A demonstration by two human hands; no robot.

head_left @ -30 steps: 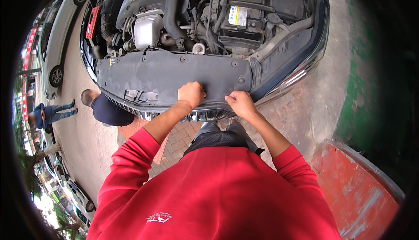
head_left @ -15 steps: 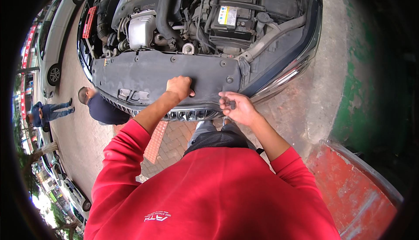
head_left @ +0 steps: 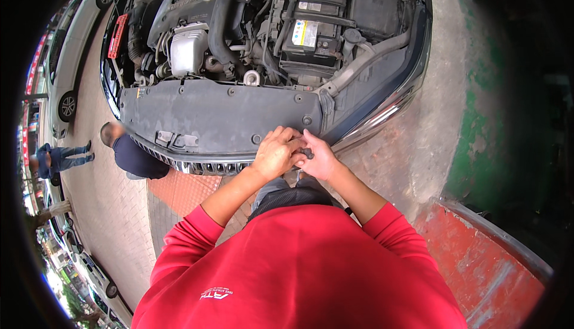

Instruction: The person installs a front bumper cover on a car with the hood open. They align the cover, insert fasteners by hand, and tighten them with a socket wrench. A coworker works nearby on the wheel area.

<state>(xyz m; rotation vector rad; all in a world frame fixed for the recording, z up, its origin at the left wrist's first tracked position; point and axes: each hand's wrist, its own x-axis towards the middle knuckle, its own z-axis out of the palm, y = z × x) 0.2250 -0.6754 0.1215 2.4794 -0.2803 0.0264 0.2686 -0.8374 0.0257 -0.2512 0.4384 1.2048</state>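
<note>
Over the front edge of an open car's engine bay, both my hands meet. My right hand (head_left: 321, 160) is cupped around small black pieces (head_left: 307, 153), which look like plastic clips. My left hand (head_left: 276, 151) reaches across to it, fingers bent and touching the right hand's fingers. Whatever the left fingertips pinch is hidden. Just beyond the hands lies the black plastic front cover panel (head_left: 209, 111), with round fastener spots along its edges. One round spot (head_left: 256, 139) shows beside my left hand.
Behind the panel are the engine cover (head_left: 185, 6) and battery (head_left: 311, 36). Below its front edge runs the grille (head_left: 209, 166). A person in dark clothes (head_left: 137, 152) crouches at the car's left front. A red painted block (head_left: 472, 257) stands at right.
My left hand has left the panel and moved right and nearer to meet my right hand. The right hand's fingers have curled more. The crouching person appears slightly farther left.
</note>
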